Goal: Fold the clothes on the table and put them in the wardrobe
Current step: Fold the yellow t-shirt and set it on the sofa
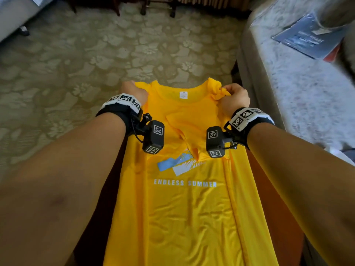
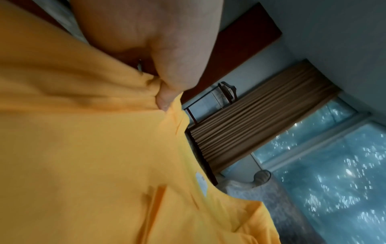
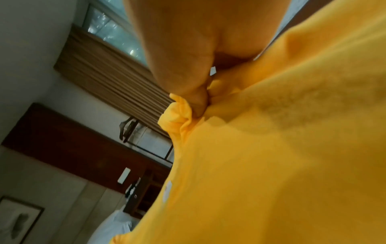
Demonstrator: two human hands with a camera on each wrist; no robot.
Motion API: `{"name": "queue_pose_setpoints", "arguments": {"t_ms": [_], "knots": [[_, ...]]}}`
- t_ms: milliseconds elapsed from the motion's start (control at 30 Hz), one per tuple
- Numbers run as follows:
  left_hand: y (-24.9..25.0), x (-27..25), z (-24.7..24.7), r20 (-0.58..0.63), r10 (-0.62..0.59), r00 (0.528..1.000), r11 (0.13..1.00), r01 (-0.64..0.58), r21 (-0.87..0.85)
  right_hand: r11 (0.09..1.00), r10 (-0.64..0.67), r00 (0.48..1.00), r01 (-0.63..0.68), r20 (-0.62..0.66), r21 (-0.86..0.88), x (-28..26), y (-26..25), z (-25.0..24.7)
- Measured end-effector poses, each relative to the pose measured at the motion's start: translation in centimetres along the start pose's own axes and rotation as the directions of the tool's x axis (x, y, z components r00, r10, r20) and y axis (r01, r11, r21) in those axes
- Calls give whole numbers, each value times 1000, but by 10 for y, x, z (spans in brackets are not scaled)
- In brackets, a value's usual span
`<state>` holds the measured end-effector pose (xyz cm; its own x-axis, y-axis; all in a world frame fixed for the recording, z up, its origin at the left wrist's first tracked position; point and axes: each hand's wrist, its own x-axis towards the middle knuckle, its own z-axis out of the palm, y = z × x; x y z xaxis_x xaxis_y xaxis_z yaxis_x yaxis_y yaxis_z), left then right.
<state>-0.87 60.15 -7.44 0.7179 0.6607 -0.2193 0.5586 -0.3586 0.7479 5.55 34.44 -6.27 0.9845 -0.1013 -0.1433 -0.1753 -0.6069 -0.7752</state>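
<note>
A yellow T-shirt with a blue and white print and the words ENDLESS SUMMER hangs stretched out in front of me, collar away from me. My left hand grips its left shoulder, fingers curled into the cloth. My right hand grips the bunched right shoulder. In the left wrist view the thumb pinches the T-shirt at the shoulder seam. In the right wrist view the fingers clamp a crumpled fold of the T-shirt.
Patterned beige carpet covers the floor ahead. A grey sofa stands at the right with a blue booklet on it. Dark furniture legs stand at the far edge. A white bed corner shows at the upper left.
</note>
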Motion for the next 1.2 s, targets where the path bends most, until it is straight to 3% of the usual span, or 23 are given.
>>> {"name": "queue_pose_setpoints", "arguments": {"t_ms": [100,333,500,667,900,1067,1200], "knots": [[11,9,-1,-117,23,993,995,-35,-98,999,7,1000,-7,-6,39,11,-12,-6],[46,-20,-31,-103,29,994,964,-55,-259,990,-24,997,33,-68,135,-5,-37,-38],[41,-84,-59,-142,50,989,956,-88,-280,986,-15,998,25,-62,163,-61,-26,-76],[20,-174,-85,-54,44,998,936,-60,-346,993,-25,999,28,-30,111,-133,-5,-117],[-50,-257,-91,30,-103,994,969,107,-224,1000,23,995,-23,96,-1,-224,62,-124],[-80,-284,-83,138,-50,989,999,52,-14,992,60,985,-40,163,-122,-252,106,-125],[-91,-294,-81,170,-43,985,998,37,41,985,101,982,-76,159,-155,-257,123,-132]]}}
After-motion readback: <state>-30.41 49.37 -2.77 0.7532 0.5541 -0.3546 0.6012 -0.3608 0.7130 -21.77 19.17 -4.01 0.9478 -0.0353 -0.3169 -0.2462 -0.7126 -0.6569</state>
